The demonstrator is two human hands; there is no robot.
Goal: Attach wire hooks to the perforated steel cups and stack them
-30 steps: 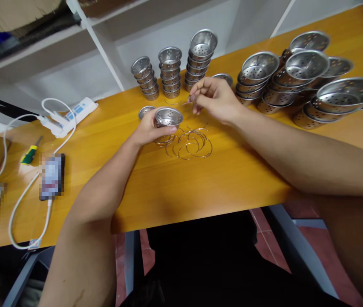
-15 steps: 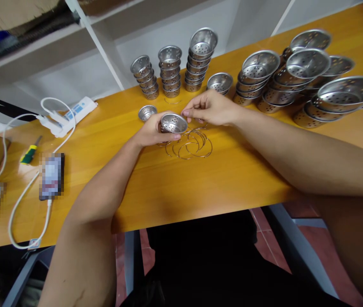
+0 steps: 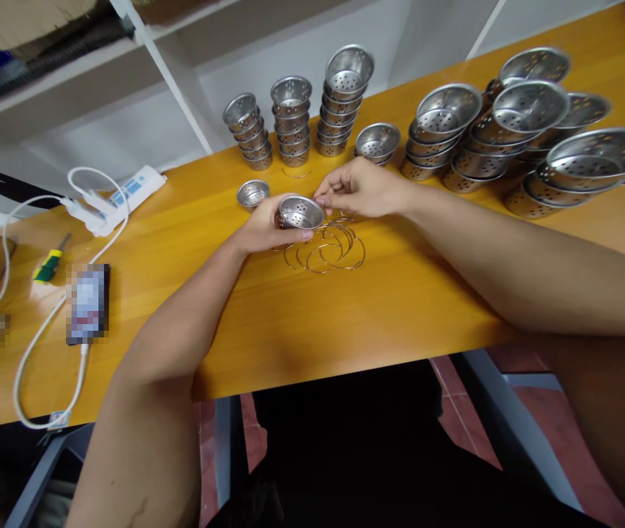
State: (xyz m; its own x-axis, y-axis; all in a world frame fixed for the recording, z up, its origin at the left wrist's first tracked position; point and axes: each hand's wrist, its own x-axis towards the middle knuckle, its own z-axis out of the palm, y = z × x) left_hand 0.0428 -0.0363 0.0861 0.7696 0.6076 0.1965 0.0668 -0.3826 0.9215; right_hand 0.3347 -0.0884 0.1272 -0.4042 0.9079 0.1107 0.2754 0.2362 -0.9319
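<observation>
Your left hand (image 3: 265, 229) cups the small perforated steel cup (image 3: 300, 213) just above the wooden table (image 3: 345, 308), mouth up so its rim stays reachable, while your right hand (image 3: 362, 189) pinches at that rim over the loose wire rings (image 3: 329, 249).

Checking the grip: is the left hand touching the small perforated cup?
Touching. The head view shows the left hand wrapped around the small perforated cup, fingers against its side.

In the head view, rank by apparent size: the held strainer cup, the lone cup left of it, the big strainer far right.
1. big strainer far right, though nearer the camera
2. held strainer cup
3. lone cup
</observation>
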